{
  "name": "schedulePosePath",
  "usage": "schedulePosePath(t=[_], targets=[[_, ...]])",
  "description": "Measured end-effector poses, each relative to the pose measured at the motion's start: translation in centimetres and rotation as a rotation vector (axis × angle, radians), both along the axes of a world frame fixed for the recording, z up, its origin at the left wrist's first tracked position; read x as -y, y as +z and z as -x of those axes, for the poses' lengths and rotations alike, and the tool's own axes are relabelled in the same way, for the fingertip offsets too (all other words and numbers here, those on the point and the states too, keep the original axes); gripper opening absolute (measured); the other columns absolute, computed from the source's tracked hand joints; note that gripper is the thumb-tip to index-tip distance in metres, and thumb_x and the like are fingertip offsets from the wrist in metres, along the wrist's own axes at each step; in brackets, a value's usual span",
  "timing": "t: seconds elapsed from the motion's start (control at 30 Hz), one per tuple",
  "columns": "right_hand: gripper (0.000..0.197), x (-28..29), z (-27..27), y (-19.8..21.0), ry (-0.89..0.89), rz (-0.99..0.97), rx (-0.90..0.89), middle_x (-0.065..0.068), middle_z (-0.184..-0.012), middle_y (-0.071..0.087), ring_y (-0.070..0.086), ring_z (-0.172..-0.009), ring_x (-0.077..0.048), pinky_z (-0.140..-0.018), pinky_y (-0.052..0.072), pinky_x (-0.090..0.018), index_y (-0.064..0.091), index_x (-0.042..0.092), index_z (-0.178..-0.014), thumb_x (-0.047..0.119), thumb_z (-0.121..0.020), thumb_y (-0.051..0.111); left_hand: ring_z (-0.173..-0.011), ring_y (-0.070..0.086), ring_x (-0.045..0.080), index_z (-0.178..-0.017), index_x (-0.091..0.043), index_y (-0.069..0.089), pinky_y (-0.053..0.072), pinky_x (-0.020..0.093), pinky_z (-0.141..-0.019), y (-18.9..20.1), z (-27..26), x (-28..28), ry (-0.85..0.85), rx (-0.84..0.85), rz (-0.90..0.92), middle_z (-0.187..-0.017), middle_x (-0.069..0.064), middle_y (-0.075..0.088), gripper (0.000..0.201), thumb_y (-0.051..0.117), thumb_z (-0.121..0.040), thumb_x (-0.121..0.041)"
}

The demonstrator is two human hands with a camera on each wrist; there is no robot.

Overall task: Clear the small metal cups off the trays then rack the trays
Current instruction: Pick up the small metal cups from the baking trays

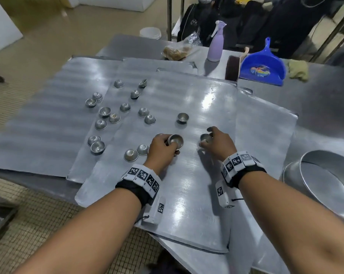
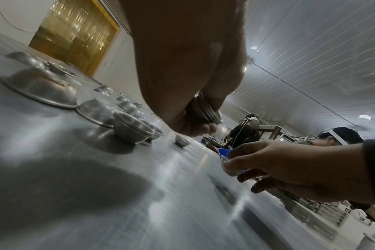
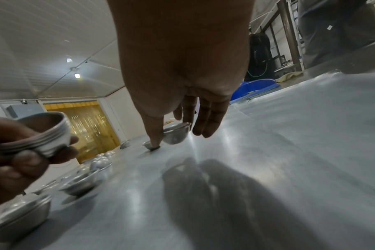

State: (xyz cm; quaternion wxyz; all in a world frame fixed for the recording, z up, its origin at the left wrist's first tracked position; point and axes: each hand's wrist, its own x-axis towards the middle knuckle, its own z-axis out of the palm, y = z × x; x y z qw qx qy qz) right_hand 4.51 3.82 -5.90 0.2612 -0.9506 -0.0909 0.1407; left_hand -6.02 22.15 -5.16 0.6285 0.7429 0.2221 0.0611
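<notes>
Several flat metal trays lie overlapped on the steel table. My left hand grips a nested stack of small metal cups, seen edge-on as the stack and the stack. My right hand pinches a single small cup between thumb and forefinger just above the top tray; that cup hangs tilted off the surface. One upright cup stands alone beyond both hands. Several more cups, some upside down, are scattered over the trays to the left.
A large round metal pan sits at the right table edge. At the back stand a purple spray bottle, a blue dustpan, a bag of food and a cloth. People stand beyond the table.
</notes>
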Motion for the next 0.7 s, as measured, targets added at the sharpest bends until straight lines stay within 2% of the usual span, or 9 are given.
schedulePosePath(t=[0.07, 0.17, 0.27, 0.43, 0.5, 0.57, 0.63, 0.7], targets=[[0.059, 0.0, 1.8, 0.4, -0.004, -0.035, 0.033, -0.010, -0.132, 0.062, 0.059, -0.117, -0.031, -0.098, 0.049, -0.040, 0.053, 0.016, -0.138, 0.034, -0.085, 0.073, -0.067, 0.075, 0.020, -0.091, -0.013, 0.063, 0.060, 0.034, -0.067, -0.1, 0.5, 0.0, -0.008, -0.009, -0.007, -0.095, 0.013, 0.068, 0.012, 0.058, -0.091, -0.002], [0.040, -0.2, 4.2, 1.1, 0.004, -0.118, 0.078, -0.009, -0.127, 0.062, 0.060, -0.113, -0.030, -0.095, 0.048, -0.038, 0.066, 0.015, -0.120, 0.030, -0.084, 0.074, -0.068, 0.075, 0.019, -0.090, -0.012, 0.058, 0.057, 0.029, -0.064, -0.2, 1.2, -0.1, -0.009, -0.020, -0.013, -0.086, 0.008, 0.066, 0.009, 0.058, -0.093, -0.003], [0.052, -0.4, 6.2, 1.3, -0.021, -0.202, 0.088, -0.008, -0.121, 0.063, 0.061, -0.108, -0.028, -0.094, 0.050, -0.042, 0.060, 0.017, -0.127, 0.033, -0.081, 0.077, -0.064, 0.073, 0.014, -0.082, -0.019, 0.060, 0.059, 0.029, -0.066, -0.3, 1.8, 0.0, -0.003, -0.023, -0.005, -0.078, 0.005, 0.068, 0.021, 0.056, -0.093, -0.002], [0.055, -0.4, 8.1, 1.5, -0.004, -0.351, 0.085, 0.003, -0.110, 0.069, 0.066, -0.097, -0.017, -0.090, 0.054, -0.039, 0.058, 0.026, -0.127, 0.037, -0.078, 0.080, -0.063, 0.073, 0.013, -0.078, -0.017, 0.064, 0.063, 0.035, -0.074, -1.0, 2.3, 0.4, 0.039, -0.021, -0.007, -0.071, 0.002, 0.068, 0.020, 0.058, -0.091, -0.003], [0.058, -0.5, 8.6, 1.6, 0.037, -0.364, 0.097, 0.005, -0.112, 0.069, 0.065, -0.097, -0.015, -0.090, 0.054, -0.038, 0.057, 0.028, -0.129, 0.041, -0.078, 0.080, -0.065, 0.074, 0.014, -0.081, -0.017, 0.065, 0.062, 0.033, -0.073, -0.9, 2.3, 0.8, 0.047, -0.016, -0.012, -0.073, 0.003, 0.069, 0.019, 0.058, -0.091, -0.003], [0.061, -0.5, 8.8, 1.7, 0.076, -0.359, 0.099, 0.005, -0.117, 0.068, 0.064, -0.100, -0.014, -0.092, 0.053, -0.037, 0.056, 0.027, -0.133, 0.043, -0.079, 0.079, -0.064, 0.073, 0.013, -0.077, -0.017, 0.063, 0.061, 0.030, -0.070, -0.7, 2.4, 1.1, 0.072, -0.010, -0.009, -0.071, 0.003, 0.068, 0.021, 0.058, -0.091, -0.002], [0.062, -0.5, 9.0, 2.0, 0.107, -0.366, 0.107, 0.006, -0.121, 0.067, 0.063, -0.103, -0.013, -0.094, 0.051, -0.036, 0.056, 0.025, -0.134, 0.043, -0.080, 0.079, -0.064, 0.073, 0.013, -0.076, -0.012, 0.063, 0.060, 0.029, -0.069, -0.5, 2.4, 1.3, 0.088, -0.018, 0.000, -0.072, 0.006, 0.067, 0.020, 0.057, -0.091, 0.000], [0.061, -0.4, 9.0, 2.2, 0.135, -0.387, 0.121, 0.007, -0.122, 0.067, 0.062, -0.104, -0.012, -0.094, 0.051, -0.035, 0.057, 0.024, -0.134, 0.043, -0.080, 0.079, -0.066, 0.074, 0.015, -0.083, -0.002, 0.065, 0.060, 0.030, -0.070, -0.5, 2.3, 1.5, 0.094, -0.023, 0.017, -0.076, 0.010, 0.068, 0.013, 0.056, -0.092, 0.001]])
